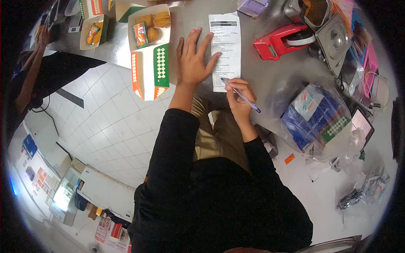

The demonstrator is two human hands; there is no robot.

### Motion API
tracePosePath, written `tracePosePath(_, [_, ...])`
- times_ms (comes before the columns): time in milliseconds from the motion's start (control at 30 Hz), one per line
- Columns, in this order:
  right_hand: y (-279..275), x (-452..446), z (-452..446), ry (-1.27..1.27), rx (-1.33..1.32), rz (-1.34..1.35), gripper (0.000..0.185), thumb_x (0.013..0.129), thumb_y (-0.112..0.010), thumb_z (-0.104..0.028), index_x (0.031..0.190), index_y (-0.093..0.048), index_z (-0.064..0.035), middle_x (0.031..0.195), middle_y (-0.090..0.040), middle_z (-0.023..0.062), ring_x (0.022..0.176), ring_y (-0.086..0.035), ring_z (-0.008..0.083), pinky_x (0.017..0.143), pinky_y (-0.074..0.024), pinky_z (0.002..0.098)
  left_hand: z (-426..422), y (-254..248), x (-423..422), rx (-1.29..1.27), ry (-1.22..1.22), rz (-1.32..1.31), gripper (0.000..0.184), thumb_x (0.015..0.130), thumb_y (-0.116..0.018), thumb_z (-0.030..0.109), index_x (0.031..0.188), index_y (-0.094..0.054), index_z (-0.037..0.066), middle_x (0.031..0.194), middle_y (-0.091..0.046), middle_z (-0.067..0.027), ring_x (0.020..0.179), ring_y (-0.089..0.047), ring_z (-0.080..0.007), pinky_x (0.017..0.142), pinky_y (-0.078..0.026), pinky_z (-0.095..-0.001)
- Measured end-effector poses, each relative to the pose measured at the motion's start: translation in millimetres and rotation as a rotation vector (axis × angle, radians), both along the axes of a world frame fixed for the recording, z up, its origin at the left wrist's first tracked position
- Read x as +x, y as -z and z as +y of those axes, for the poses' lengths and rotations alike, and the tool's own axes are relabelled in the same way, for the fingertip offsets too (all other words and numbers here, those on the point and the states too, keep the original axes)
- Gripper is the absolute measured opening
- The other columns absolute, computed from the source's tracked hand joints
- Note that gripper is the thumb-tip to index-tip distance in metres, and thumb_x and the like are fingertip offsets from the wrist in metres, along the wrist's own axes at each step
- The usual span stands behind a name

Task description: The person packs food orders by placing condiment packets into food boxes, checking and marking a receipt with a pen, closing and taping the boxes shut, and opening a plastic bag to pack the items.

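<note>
A long printed receipt lies on the metal counter in front of me. My left hand rests flat with fingers spread, its thumb and a fingertip on the receipt's left edge. Pinched in my right hand is a pen with a purple-blue barrel. The pen's tip touches the lower part of the receipt. Left of my left hand stands an open food box with a green and orange checked lid hanging over the counter edge. It holds fried pieces and sauce sachets.
A red tape dispenser and metal containers stand at the right. Plastic-wrapped blue packaging lies at the lower right. A second food box is at the upper left, near another person's arm.
</note>
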State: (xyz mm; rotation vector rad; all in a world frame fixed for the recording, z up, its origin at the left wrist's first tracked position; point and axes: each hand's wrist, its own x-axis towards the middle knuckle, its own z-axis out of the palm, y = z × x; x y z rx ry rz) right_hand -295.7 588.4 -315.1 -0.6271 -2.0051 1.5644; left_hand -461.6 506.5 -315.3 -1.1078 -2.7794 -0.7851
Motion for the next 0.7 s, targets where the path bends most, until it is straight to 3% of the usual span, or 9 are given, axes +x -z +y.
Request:
tracePosePath(200, [-9,-10,-2,-0.033,0.147,-0.036,0.013,0.074,-0.066,0.003,0.085,-0.06,-0.0028,0.088,-0.065,0.0109,0.079,-0.064,0.0207,0.068,-0.0515,0.0302,0,1,1,-0.003,0.005,-0.001,0.054,0.08,-0.059,0.044,0.128,-0.048,0.021,0.137,-0.04,-0.0096,0.128,-0.036,-0.0257,0.107,-0.02,-0.0457])
tracePosePath(400, [0,-3,5,0.036,-0.071,-0.078,0.012,0.074,-0.066,0.003,0.083,-0.059,-0.0018,0.087,-0.064,0.0116,0.076,-0.064,0.0197,0.067,-0.0516,0.0289,-1,1,0,0.007,0.003,0.002,0.054,0.08,-0.06,0.043,0.128,-0.049,0.021,0.136,-0.041,-0.0097,0.128,-0.036,-0.0252,0.108,-0.02,-0.0449])
tracePosePath(500, [0,0,14,0.102,0.002,-0.032,0.012,0.073,-0.066,0.003,0.081,-0.059,-0.0021,0.084,-0.064,0.0108,0.075,-0.064,0.0189,0.067,-0.0505,0.027,0,-1,0,-0.003,-0.001,0.006,0.054,0.08,-0.06,0.042,0.128,-0.049,0.021,0.136,-0.041,-0.0095,0.128,-0.037,-0.0248,0.108,-0.02,-0.0446])
tracePosePath(600, [-20,1,23,-0.13,0.094,-0.017,0.012,0.071,-0.067,0.003,0.079,-0.06,-0.0024,0.082,-0.065,0.0101,0.075,-0.064,0.0186,0.067,-0.0497,0.0261,-1,1,1,-0.006,-0.001,0.016,0.053,0.08,-0.06,0.043,0.128,-0.049,0.021,0.135,-0.042,-0.0093,0.128,-0.037,-0.0244,0.108,-0.02,-0.0444])
tracePosePath(700, [-24,0,17,-0.138,0.095,0.013,0.012,0.07,-0.067,0.004,0.078,-0.06,-0.0022,0.081,-0.065,0.0096,0.076,-0.064,0.0192,0.067,-0.05,0.027,0,2,0,0.004,-0.007,0.013,0.054,0.08,-0.06,0.043,0.128,-0.049,0.021,0.136,-0.042,-0.0092,0.128,-0.037,-0.0242,0.108,-0.02,-0.0444])
